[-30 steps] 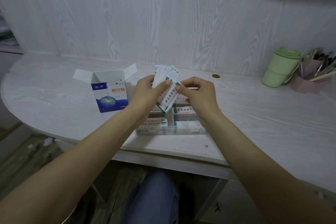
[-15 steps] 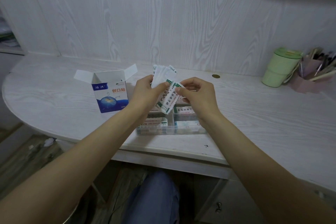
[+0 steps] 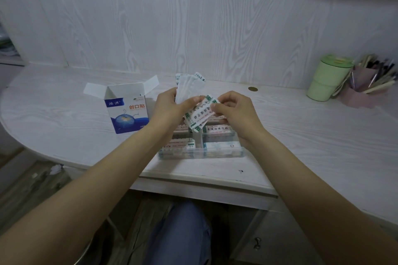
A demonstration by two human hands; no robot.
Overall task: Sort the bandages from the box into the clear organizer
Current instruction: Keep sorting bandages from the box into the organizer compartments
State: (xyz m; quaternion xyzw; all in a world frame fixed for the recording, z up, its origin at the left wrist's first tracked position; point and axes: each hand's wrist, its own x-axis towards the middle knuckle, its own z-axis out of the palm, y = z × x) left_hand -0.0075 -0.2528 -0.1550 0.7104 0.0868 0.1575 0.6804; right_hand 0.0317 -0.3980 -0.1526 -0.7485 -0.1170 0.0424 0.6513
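My two hands hang over the clear organizer point(image 3: 201, 150), blocking its far compartments from above; the near row lies uncovered. To the left, the open box point(image 3: 127, 112) stands just beside my left hand point(image 3: 170, 109). Bare bench point(image 3: 301, 135) stretches right of my right hand point(image 3: 234, 112) as far as the green cup point(image 3: 327, 78) and pen holder point(image 3: 364, 92) at the far right.
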